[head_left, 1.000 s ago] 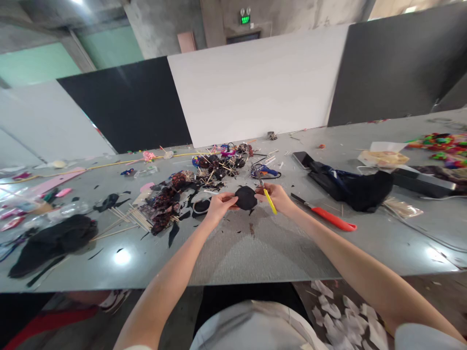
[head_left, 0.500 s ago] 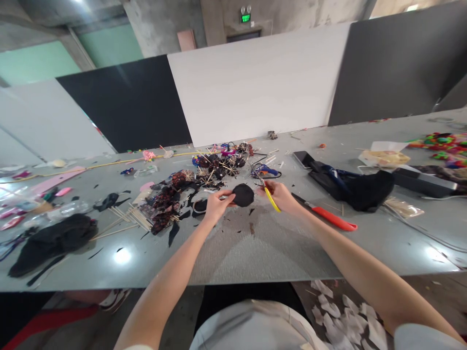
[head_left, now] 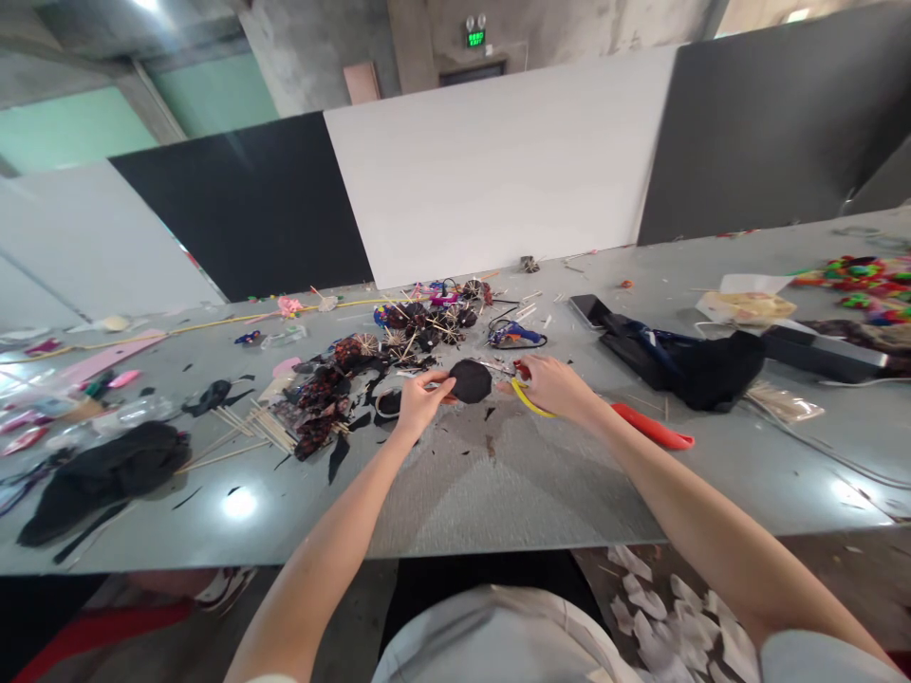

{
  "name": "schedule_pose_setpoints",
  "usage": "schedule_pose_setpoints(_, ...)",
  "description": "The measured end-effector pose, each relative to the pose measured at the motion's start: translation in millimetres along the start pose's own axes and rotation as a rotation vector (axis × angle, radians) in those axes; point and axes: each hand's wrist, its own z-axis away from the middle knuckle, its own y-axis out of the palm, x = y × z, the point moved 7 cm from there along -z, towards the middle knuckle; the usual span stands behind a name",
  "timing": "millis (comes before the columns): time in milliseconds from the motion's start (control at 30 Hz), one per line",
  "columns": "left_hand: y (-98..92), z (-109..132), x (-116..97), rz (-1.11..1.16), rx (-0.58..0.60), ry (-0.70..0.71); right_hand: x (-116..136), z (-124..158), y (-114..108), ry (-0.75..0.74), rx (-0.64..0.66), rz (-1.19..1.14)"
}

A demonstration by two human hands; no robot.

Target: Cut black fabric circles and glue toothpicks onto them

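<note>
Between the fingers of my left hand [head_left: 421, 403] is a round black fabric piece [head_left: 472, 381], pinched at its left edge above the table. My right hand [head_left: 551, 384] is closed around scissors with yellow handles [head_left: 535, 405]. Their blades point left toward the upper right edge of the fabric; whether they touch it I cannot tell. Small black scraps [head_left: 490, 414] lie on the table beneath. A blue glue gun [head_left: 516, 333] rests just beyond my right hand. Behind my left hand sit several dark balls with sticks poking out [head_left: 399, 341].
The grey table [head_left: 455, 503] holds wooden sticks [head_left: 267, 427], dark patterned fabric [head_left: 313, 403], and black cloth [head_left: 114, 474] at left. To the right lie a red-handled tool [head_left: 655, 427], a phone [head_left: 589, 309] and a black bag [head_left: 690, 365]. White panels [head_left: 505, 161] stand behind.
The scissors have turned from pointing up and away to pointing left, toward the fabric piece. My right hand has rotated with them; my left hand keeps its pinch.
</note>
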Motion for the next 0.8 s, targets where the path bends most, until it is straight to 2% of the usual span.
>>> schedule_pose_setpoints(167, 3.3, 1, 2, 0.026, 0.017, -0.070, -11, -8, 6, 0.104, -0.070, -0.361)
schedule_pose_setpoints(433, 22.0, 10, 6, 0.007, 0.160, -0.139, 4, -7, 39, 0.174, 0.063, -1.068)
schedule_pose_setpoints(533, 25.3, 11, 8, 0.001, 0.196, -0.144, 9, -7, 44, 0.179, 0.084, -1.168)
schedule_pose_setpoints(800, 24.7, 11, 10, -0.001, 0.210, -0.137, 5, -7, 47, 0.202, 0.055, -1.189)
